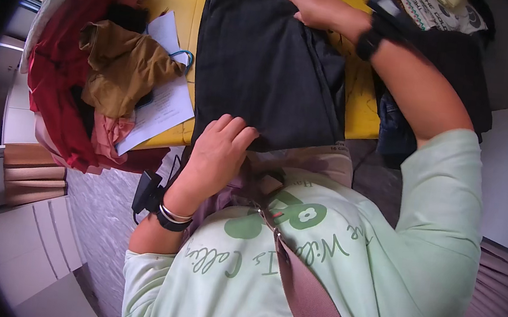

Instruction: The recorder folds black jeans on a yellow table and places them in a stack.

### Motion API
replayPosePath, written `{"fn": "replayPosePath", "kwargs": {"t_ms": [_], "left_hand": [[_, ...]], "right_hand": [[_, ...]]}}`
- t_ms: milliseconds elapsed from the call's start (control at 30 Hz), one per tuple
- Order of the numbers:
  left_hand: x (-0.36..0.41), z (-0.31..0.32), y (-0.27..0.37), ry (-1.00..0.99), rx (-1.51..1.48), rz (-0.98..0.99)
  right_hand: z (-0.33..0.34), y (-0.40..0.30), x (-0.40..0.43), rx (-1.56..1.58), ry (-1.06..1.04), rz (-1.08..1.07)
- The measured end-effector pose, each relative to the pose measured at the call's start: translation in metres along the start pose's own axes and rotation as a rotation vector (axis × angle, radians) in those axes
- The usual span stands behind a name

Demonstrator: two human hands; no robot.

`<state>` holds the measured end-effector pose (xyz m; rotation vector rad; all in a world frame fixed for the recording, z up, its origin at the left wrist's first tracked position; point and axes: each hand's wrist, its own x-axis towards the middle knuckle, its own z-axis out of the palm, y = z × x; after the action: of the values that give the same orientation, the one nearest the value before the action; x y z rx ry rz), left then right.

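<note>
A black cloth garment [264, 66], laid out long and folded, lies across the yellow table and reaches its near edge. My left hand [224, 150] is at the garment's near left corner, its fingers bent over the cloth. The thumb is hidden, so a grip on the cloth cannot be made out. At the far right side of the same garment, my right hand [315, 8] rests with its fingers apart and nothing held in them. Loose folds run down the garment's right side, below that hand.
The yellow table [362, 119] has printed paper sheets [159, 119] on its left. A brown garment [128, 66] lies partly over them, against a heap of red clothes [58, 65]. Dark folded clothes [451, 77] are stacked at right, with a printed cloth [435, 12] behind.
</note>
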<state>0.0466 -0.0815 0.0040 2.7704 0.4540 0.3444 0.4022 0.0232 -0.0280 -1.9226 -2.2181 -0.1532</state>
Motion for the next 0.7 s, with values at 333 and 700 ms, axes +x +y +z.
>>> {"fn": "replayPosePath", "kwargs": {"t_ms": [333, 700], "left_hand": [[-0.008, 0.007, 0.0, 0.062, -0.031, -0.001], [-0.009, 0.009, 0.004, 0.064, -0.028, -0.029]], "right_hand": [[-0.093, -0.05, -0.129, 0.666, -0.415, 0.362], [-0.079, -0.068, -0.141, 1.192, -0.153, 0.521]]}}
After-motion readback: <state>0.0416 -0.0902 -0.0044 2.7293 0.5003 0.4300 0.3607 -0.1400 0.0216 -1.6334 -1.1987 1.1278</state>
